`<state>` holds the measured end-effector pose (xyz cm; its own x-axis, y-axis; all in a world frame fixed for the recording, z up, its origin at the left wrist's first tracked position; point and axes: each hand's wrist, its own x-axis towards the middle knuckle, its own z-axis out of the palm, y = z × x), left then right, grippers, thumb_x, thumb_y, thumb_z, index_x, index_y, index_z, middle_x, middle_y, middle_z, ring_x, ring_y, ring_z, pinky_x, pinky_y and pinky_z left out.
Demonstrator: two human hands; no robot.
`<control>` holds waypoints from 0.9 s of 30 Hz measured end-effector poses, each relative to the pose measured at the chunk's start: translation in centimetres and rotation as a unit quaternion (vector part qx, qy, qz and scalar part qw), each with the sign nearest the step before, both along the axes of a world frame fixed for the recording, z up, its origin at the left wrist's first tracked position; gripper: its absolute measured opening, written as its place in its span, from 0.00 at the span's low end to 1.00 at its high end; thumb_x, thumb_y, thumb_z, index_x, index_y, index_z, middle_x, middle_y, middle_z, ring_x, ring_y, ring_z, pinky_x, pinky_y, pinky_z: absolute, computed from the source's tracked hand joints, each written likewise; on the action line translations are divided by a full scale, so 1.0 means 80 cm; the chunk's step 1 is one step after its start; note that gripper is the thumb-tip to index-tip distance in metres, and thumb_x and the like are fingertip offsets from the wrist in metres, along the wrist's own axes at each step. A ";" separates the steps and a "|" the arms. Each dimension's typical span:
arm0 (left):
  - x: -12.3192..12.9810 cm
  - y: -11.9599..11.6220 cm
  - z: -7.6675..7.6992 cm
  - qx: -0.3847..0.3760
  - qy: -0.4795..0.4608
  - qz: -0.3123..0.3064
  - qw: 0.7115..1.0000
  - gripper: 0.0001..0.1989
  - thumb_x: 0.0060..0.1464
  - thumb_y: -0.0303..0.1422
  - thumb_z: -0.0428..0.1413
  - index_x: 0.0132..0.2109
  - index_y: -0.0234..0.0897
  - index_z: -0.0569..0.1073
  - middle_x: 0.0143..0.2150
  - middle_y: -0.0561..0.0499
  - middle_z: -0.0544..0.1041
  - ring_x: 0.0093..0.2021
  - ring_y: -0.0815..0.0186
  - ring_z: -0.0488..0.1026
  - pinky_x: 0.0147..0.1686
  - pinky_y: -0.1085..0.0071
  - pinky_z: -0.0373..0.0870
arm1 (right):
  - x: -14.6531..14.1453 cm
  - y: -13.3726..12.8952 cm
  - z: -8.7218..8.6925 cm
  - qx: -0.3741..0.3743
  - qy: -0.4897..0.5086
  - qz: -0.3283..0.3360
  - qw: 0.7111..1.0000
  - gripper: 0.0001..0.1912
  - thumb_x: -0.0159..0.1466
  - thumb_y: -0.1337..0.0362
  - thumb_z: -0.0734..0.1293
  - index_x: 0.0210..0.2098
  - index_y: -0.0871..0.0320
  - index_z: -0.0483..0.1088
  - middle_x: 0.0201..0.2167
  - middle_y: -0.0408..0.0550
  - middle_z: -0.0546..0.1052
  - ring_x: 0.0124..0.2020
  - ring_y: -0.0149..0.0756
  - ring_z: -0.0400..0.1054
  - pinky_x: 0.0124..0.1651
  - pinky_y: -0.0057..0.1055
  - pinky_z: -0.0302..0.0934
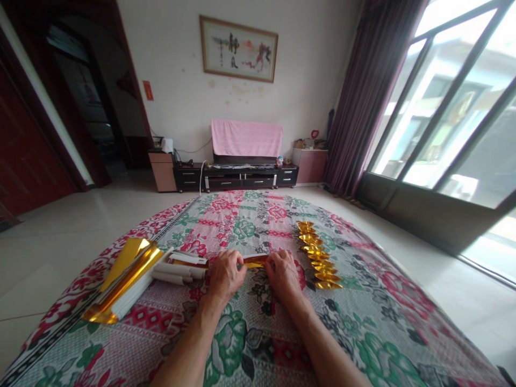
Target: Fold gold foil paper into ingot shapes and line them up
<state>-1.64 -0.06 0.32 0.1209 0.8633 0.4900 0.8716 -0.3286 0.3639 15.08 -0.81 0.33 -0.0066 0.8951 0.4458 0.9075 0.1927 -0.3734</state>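
Observation:
My left hand (pixel 227 274) and my right hand (pixel 283 271) are closed on opposite ends of a narrow gold foil strip (pixel 255 264) with a white edge, held level just over the patterned cloth. Left of my left hand lie white paper rolls (pixel 173 273) and a flat white-and-gold piece (pixel 188 258). Farther left rests a stack of gold foil sheets (pixel 131 279), partly curled, with white undersides. To the right of my right hand, a row of folded gold foil pieces (pixel 318 255) with pointed ends runs away from me.
A round table with a flowered cloth (pixel 242 338) fills the foreground. Beyond it stand a low black cabinet (pixel 242 176), a pink cloth (pixel 247 138) over a screen-shaped object, and a framed picture (pixel 238 48). A purple curtain (pixel 366 97) hangs beside windows at right.

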 end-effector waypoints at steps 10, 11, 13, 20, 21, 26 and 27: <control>0.007 -0.007 0.001 -0.016 0.033 -0.064 0.997 0.13 0.51 0.25 0.49 0.37 0.43 0.77 0.30 0.49 0.70 0.35 0.63 0.65 0.37 0.68 0.59 | -0.002 -0.003 0.001 0.001 0.005 -0.008 1.000 0.08 0.61 0.67 0.60 0.27 0.57 0.69 0.30 0.48 0.68 0.35 0.35 0.61 0.39 0.27 0.52; 0.006 -0.007 0.001 -0.018 0.035 -0.067 0.997 0.14 0.51 0.25 0.49 0.38 0.43 0.77 0.30 0.48 0.70 0.35 0.63 0.64 0.37 0.68 0.60 | -0.002 -0.002 0.002 0.000 0.005 -0.009 1.000 0.08 0.61 0.67 0.60 0.27 0.57 0.69 0.30 0.48 0.68 0.35 0.34 0.61 0.39 0.27 0.52; 0.005 -0.007 0.001 -0.023 0.039 -0.073 0.996 0.15 0.52 0.25 0.48 0.39 0.44 0.77 0.29 0.48 0.69 0.35 0.63 0.64 0.37 0.67 0.60 | -0.001 -0.001 0.001 -0.001 0.007 -0.009 1.000 0.09 0.61 0.67 0.60 0.27 0.57 0.69 0.30 0.47 0.68 0.35 0.34 0.61 0.40 0.27 0.52; 0.004 -0.004 0.000 -0.041 0.037 -0.074 0.996 0.15 0.51 0.26 0.48 0.38 0.44 0.78 0.29 0.47 0.70 0.36 0.62 0.64 0.38 0.66 0.60 | 0.003 0.002 -0.002 0.000 0.028 -0.006 1.000 0.06 0.59 0.66 0.62 0.28 0.57 0.70 0.30 0.46 0.68 0.35 0.33 0.61 0.40 0.26 0.52; 0.004 -0.004 0.000 -0.041 0.039 -0.074 0.996 0.15 0.51 0.26 0.48 0.38 0.44 0.78 0.29 0.47 0.70 0.36 0.62 0.64 0.38 0.66 0.61 | 0.004 0.002 -0.001 0.000 0.033 -0.007 0.999 0.06 0.59 0.66 0.63 0.28 0.57 0.70 0.30 0.46 0.69 0.34 0.33 0.61 0.40 0.26 0.52; 0.004 -0.005 0.000 -0.033 0.043 -0.076 0.996 0.15 0.51 0.26 0.49 0.38 0.44 0.78 0.29 0.48 0.70 0.36 0.62 0.64 0.38 0.67 0.61 | 0.006 0.002 0.000 0.010 0.053 -0.009 0.999 0.08 0.59 0.70 0.61 0.28 0.58 0.71 0.29 0.46 0.69 0.33 0.33 0.61 0.39 0.26 0.52; 0.004 -0.005 -0.001 -0.032 0.042 -0.077 0.996 0.15 0.51 0.26 0.49 0.37 0.44 0.78 0.29 0.48 0.70 0.36 0.62 0.64 0.38 0.67 0.61 | 0.007 0.002 0.000 0.012 0.060 -0.011 0.998 0.09 0.58 0.71 0.60 0.29 0.58 0.72 0.29 0.47 0.69 0.33 0.33 0.62 0.39 0.26 0.53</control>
